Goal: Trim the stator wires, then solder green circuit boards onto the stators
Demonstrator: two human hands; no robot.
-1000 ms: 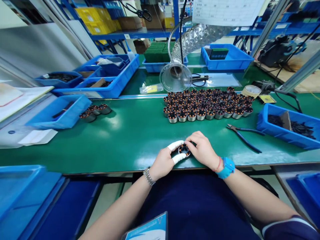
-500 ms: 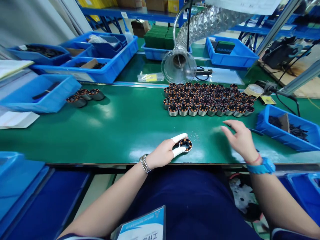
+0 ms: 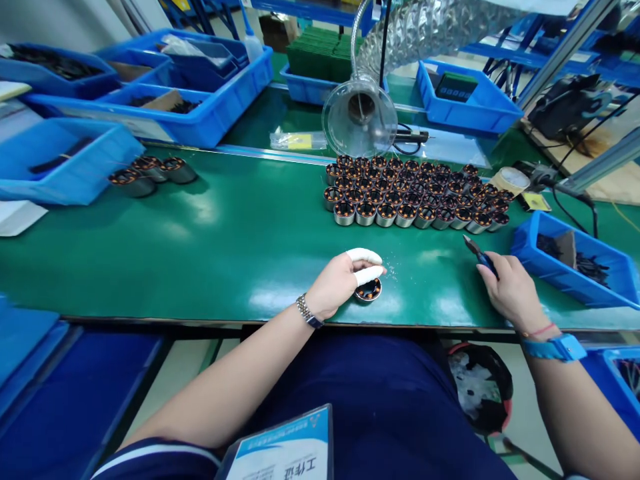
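One wound motor stator [image 3: 369, 293] stands on the green surface [image 3: 240, 247], low in the frame's centre. Over its far edge the left hand [image 3: 337, 285] curls two white-capped fingers [image 3: 369, 275], nearly together; whether they grip anything, I cannot tell. Right of centre, the right hand [image 3: 516, 292] has its fingers clamped round blue-handled pliers [image 3: 481, 255].

At twelve o'clock, green boards [image 3: 320, 53] stand in a blue tray [image 3: 306, 88]; a clear funnel [image 3: 337, 127] on a silver hose [image 3: 425, 33] is toward one, a flat plastic bag [image 3: 299, 141] toward eleven. A squeeze bottle [image 3: 253, 47] stands at eleven, a roll of tape [image 3: 513, 179] between two and three, and a waste bin [image 3: 504, 380] below the tabletop [image 3: 250, 233] at four.
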